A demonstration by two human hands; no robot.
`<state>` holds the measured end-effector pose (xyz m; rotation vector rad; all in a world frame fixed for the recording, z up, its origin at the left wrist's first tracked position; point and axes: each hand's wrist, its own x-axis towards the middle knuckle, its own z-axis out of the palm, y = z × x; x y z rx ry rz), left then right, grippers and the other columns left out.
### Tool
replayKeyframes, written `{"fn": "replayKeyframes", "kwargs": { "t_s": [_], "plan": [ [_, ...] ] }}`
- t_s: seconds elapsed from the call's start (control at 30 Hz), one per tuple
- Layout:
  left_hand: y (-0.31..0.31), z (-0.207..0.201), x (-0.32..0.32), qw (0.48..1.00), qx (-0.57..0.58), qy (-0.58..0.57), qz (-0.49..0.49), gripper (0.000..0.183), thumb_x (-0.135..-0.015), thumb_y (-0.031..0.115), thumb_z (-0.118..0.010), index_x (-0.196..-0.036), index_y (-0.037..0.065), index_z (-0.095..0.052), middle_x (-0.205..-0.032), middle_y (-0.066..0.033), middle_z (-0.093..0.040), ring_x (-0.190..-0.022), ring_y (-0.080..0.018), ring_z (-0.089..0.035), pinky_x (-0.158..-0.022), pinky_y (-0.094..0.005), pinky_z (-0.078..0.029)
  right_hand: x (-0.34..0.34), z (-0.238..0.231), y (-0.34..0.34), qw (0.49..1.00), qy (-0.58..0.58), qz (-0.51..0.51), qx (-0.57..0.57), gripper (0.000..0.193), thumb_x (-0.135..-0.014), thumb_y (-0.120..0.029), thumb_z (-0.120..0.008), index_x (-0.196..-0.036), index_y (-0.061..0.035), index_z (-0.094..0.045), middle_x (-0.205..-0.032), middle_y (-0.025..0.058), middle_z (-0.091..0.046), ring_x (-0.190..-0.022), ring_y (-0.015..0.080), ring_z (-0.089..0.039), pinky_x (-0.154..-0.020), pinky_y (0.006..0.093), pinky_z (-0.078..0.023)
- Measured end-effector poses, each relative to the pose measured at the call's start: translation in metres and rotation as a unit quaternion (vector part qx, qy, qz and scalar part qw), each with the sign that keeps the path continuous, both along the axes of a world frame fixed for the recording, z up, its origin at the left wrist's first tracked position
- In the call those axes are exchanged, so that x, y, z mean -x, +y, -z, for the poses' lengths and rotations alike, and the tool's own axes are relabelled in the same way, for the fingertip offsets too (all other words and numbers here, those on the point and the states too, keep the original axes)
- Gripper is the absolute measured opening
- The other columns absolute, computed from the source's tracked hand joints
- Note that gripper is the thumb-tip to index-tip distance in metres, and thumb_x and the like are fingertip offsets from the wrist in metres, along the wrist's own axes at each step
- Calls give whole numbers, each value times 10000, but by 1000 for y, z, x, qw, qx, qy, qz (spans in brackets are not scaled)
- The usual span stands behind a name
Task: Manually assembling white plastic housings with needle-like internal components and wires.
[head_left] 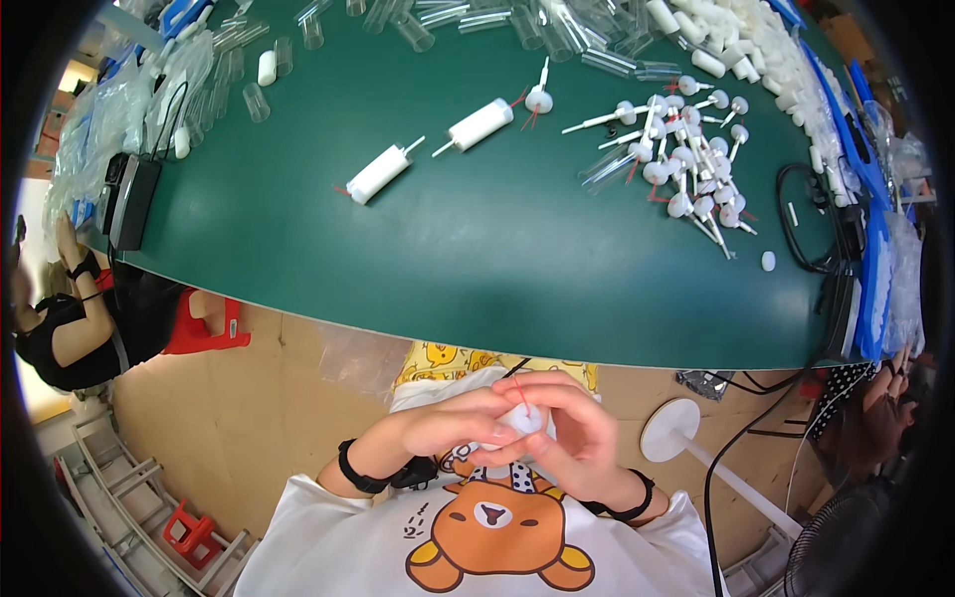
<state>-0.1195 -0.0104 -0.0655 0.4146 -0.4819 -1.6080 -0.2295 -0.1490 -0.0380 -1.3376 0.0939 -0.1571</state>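
Observation:
Close to my body, below the table's near edge, both my hands are curled around a white cylinder (523, 421) with a thin red string at its round end. My left hand (458, 423) grips it from the left, fingers pressed against its side. From the right, my right hand (582, 433) closes over it with thumb and fingers. Most of the cylinder's body is hidden behind the fingers. On the table ahead lie two white cylinders with thin sticks, a farther one (479, 125) and a nearer one (379, 176). Beside them is a single white round cap (538, 100) on a stick.
A pile of white caps on sticks (704, 164) lies on the green table (477, 269) at right. Clear tubes (557, 35) and white foam-like cylinders (741, 45) fill the far side. Black devices (134, 204) stand at left, near a person (85, 323). A cable (711, 478) hangs at right.

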Motion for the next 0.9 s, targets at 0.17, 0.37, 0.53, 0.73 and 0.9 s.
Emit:
{"fn": "replayKeyframes", "kwargs": {
  "t_s": [0.17, 0.37, 0.53, 0.73, 0.9],
  "plan": [
    [6, -1, -2, 1000, -14, 14, -11, 237, -925, 275, -393, -935, 40, -425, -618, 0, -408, -503, -75, -370, -479, -224, -315, -9, -5, 4, 1000, -2, 19, 16, 306, -814, 30, -596, -1116, 21, -547, -1100, 153, -595, -1049, 270, -556, -917, 382, -421],
    [11, -14, -16, 996, -56, -59, -47, 317, -943, 319, -381, -1068, 32, -433, -643, -18, -454, -524, -77, -428, -512, -228, -361, -24, -12, 4, 996, -26, 45, 78, 288, -792, 35, -629, -1070, 23, -557, -1070, 151, -611, -993, 277, -597, -853, 370, -464],
    [15, -20, -24, 989, -86, -62, -106, 397, -940, 334, -402, -1167, 8, -398, -670, -24, -467, -523, -82, -429, -531, -228, -375, -40, -22, 0, 986, 12, 91, 138, 251, -795, 50, -635, -1025, 31, -535, -1087, 167, -605, -974, 228, -612, -799, 323, -496],
    [17, -15, -31, 987, -78, -92, -105, 374, -921, 318, -448, -1135, 14, -411, -687, -14, -457, -599, -83, -422, -561, -220, -359, -79, -25, -14, 990, 52, 112, -72, 260, -855, 78, -549, -1099, 57, -462, -1172, 204, -545, -962, 201, -614, -838, 308, -510],
    [15, -14, -27, 979, -101, -124, -128, 376, -903, 329, -462, -1101, 9, -443, -694, -25, -481, -612, -88, -430, -579, -221, -353, -92, -15, -12, 995, 16, 99, -4, 491, -841, 102, -528, -1301, 45, -367, -1371, 192, -361, -1111, 261, -552, -909, 338, -490]
  ]
}}
